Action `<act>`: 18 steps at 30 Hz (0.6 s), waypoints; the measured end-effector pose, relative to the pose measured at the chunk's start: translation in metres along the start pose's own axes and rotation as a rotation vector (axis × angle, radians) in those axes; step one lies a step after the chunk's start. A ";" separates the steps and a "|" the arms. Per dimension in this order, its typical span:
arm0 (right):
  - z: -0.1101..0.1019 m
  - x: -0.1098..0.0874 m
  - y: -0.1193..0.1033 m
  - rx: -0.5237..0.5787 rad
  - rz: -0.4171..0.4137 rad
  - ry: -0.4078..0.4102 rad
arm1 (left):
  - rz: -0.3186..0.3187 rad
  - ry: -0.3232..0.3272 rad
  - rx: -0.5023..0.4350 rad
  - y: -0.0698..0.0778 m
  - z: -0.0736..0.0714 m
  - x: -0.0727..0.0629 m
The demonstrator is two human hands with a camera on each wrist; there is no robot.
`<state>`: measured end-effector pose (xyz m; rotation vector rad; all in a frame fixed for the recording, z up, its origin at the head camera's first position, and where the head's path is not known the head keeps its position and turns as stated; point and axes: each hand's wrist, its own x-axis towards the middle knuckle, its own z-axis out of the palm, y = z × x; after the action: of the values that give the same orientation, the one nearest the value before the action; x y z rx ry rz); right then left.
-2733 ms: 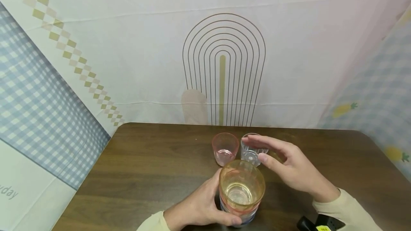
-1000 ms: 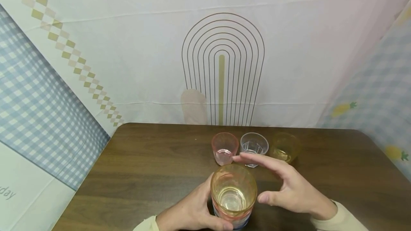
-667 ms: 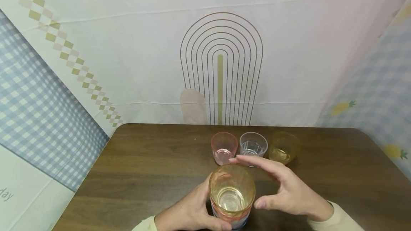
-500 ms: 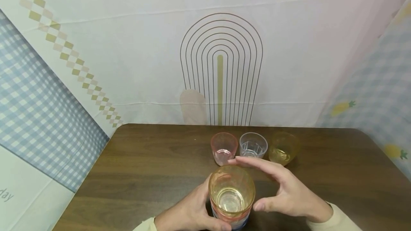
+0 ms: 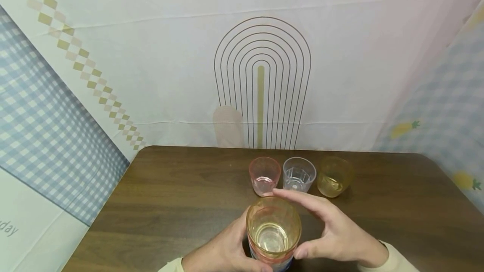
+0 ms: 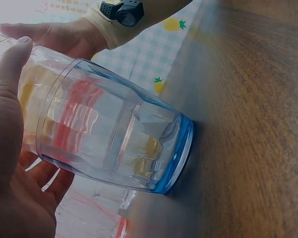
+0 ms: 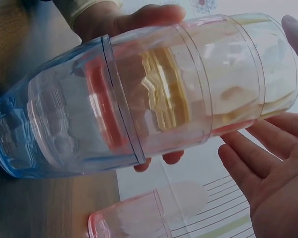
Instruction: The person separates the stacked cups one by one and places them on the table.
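Amber-rimmed stack (image 5: 274, 234), well in from the table's (image 5: 170, 188) far edge: probably light, slick, best held mid-side. Left hand (image 5: 230, 244) grips it; right hand (image 5: 334, 234), spread, holds nothing.

Upright stack of nested, tinted cups (image 5: 274, 235)

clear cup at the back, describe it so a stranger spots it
On the dark wooden table, look past the stacked cups to a row of three near the far edge. The clear cup is the middle one, colourless between a pink cup and a yellow cup.
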<state>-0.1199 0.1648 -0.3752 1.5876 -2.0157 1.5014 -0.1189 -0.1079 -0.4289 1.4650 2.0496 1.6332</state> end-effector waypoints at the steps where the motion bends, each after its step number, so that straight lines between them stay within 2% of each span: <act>1: 0.001 0.000 -0.001 -0.002 0.001 -0.005 | 0.008 0.000 0.012 0.000 0.000 0.000; 7: 0.005 0.002 -0.002 0.000 0.010 -0.010 | 0.025 -0.002 0.057 0.001 0.000 0.001; 12: 0.008 0.003 -0.004 0.030 0.042 -0.013 | -0.001 -0.006 0.035 0.000 0.001 0.000; 14: 0.009 0.003 -0.004 0.033 0.050 -0.010 | 0.002 -0.005 0.067 -0.001 0.001 -0.001; 18: 0.010 0.004 -0.005 0.040 0.054 -0.008 | 0.045 -0.016 0.088 -0.002 0.002 0.000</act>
<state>-0.1133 0.1555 -0.3746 1.5688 -2.0615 1.5660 -0.1193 -0.1066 -0.4315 1.5584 2.1206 1.5604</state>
